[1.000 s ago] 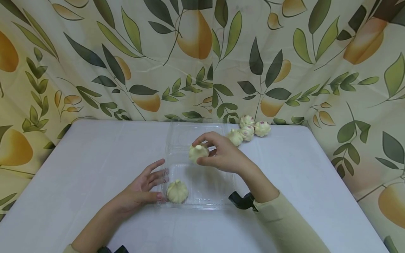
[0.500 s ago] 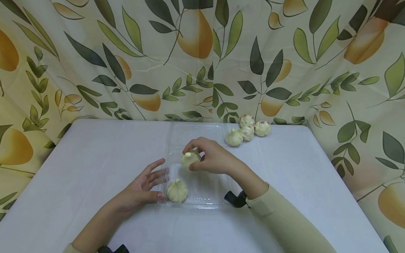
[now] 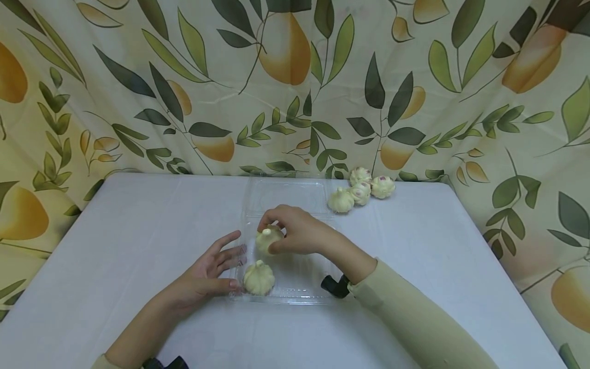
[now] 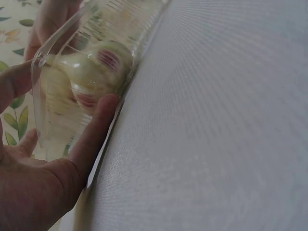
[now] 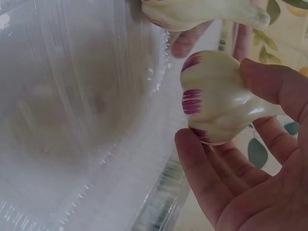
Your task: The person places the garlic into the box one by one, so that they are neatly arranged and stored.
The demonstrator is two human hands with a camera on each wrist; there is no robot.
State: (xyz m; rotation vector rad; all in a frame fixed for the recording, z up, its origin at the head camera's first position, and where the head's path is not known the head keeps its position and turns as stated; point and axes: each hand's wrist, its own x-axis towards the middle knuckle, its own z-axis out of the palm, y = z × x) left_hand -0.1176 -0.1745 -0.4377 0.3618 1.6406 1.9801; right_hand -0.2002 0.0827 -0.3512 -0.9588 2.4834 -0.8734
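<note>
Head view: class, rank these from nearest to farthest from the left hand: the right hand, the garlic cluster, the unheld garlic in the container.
1. Unheld garlic: just right of the left hand.
2. Right hand: farther right, holding another garlic.
3. Garlic cluster: farthest right, by the table's back edge.

In the head view, the palm-facing side of the garlic bulb (image 3: 265,243) is covered by the right hand (image 3: 301,233); whether the clear container (image 3: 299,279) is touched by it cannot be told. Behind the left hand (image 3: 205,272), the left sleeve (image 3: 103,363) is cut off by the bottom edge. In the right wrist view, above the right hand, the second bulb (image 5: 197,13) is cropped. Beyond the left hand's fingertips, the bulbs are blurred by ribbed plastic.
</note>
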